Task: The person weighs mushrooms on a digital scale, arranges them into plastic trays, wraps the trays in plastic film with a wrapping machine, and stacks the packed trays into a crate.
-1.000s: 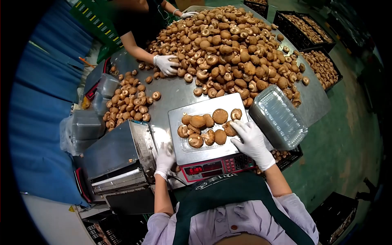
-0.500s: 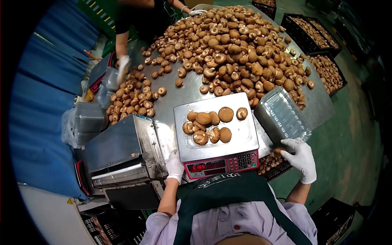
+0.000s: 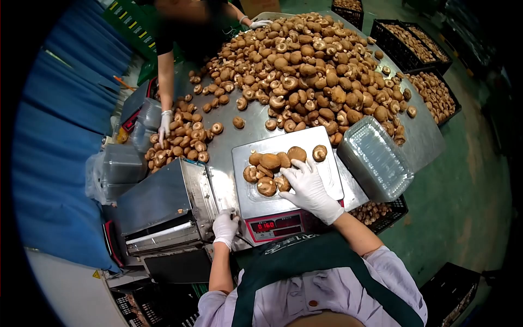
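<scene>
Mushrooms (image 3: 269, 161) lay in a loose group on the scale (image 3: 256, 209) at the centre of the frame, longer across than up and down, mostly to the upper left of the right hand (image 3: 312, 189), which was far nearer to them than the left hand (image 3: 224, 226), low and left of centre. The right grip was half open, thumb and fingers parted about a cap (image 3: 283, 183), its hold uncertain; the left grip was curled beside the scale, contents unclear.
</scene>
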`<state>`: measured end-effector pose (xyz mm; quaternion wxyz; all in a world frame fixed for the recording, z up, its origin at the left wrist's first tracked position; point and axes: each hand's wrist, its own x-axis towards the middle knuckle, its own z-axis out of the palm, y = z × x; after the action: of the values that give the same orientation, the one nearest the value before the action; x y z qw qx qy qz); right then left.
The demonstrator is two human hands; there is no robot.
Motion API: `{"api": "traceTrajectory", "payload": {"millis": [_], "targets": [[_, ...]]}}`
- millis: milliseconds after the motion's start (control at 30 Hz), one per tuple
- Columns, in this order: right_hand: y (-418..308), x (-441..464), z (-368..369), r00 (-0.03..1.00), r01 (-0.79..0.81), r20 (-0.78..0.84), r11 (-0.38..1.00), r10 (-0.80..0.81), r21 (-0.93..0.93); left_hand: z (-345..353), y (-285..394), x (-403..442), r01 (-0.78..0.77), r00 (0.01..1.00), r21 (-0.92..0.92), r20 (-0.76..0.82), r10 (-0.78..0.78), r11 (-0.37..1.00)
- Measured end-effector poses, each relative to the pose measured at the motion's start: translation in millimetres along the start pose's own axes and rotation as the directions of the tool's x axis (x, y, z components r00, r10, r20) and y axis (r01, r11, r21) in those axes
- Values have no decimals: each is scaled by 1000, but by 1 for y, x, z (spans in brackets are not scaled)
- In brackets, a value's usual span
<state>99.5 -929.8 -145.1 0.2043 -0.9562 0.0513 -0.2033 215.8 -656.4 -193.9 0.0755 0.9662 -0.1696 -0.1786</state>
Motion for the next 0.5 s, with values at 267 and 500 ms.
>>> {"api": "traceTrajectory", "payload": {"millis": [267, 500], "targets": [[19, -30, -55, 949, -284, 112, 638, 296, 715, -57, 68, -5, -573, 776, -481, -579, 250, 664], [60, -98, -137, 853, -422, 377, 902, 362, 88, -36, 160, 6, -810, 516, 162, -260, 816, 564]]}}
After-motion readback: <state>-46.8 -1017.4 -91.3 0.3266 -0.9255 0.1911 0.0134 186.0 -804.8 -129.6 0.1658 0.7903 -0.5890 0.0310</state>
